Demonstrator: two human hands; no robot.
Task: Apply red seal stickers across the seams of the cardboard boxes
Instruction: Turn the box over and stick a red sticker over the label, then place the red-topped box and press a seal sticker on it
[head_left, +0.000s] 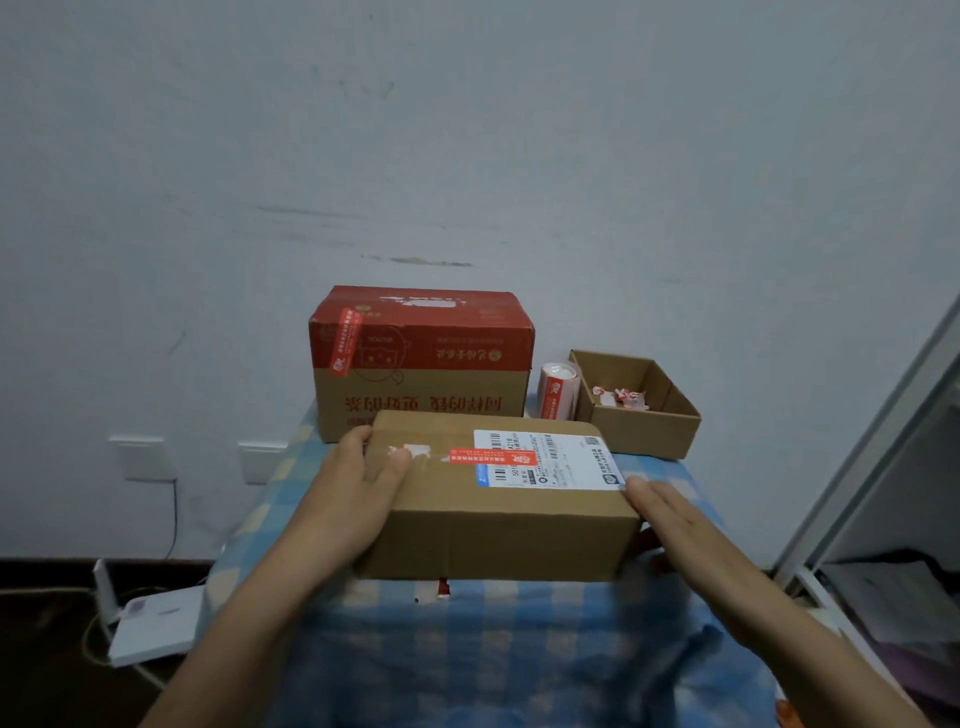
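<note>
The brown cardboard box (498, 540) sits in the middle of the counter (519, 649), which is covered with a blue checked cloth. A red seal sticker (492, 460) lies flat on the box's top, across the taped seam, and its right end overlaps a white shipping label (561, 460).

The left hand (358, 483) rests over the box's left end, palm against the side and relaxed fingers laid on the top near the tape. The right hand (675, 519) is flat against the box's right end, fingers straight and together. Neither hand pinches anything.

A small red scrap (443, 587) shows on the cloth at the box's near bottom edge.

Directly behind the box stands a taller red-and-brown carton (421, 374), with another red sticker (345, 340) running over its upper left front edge. Behind the box to the right a roll of red stickers (557, 389) stands upright. Just right of the roll is a small open tray box (644, 421) holding crumpled red-and-white backing scraps (621, 397).

Far left of the box, wall sockets (143, 460) sit on the pale wall, and a white device (150, 629) lies on the floor below.
</note>
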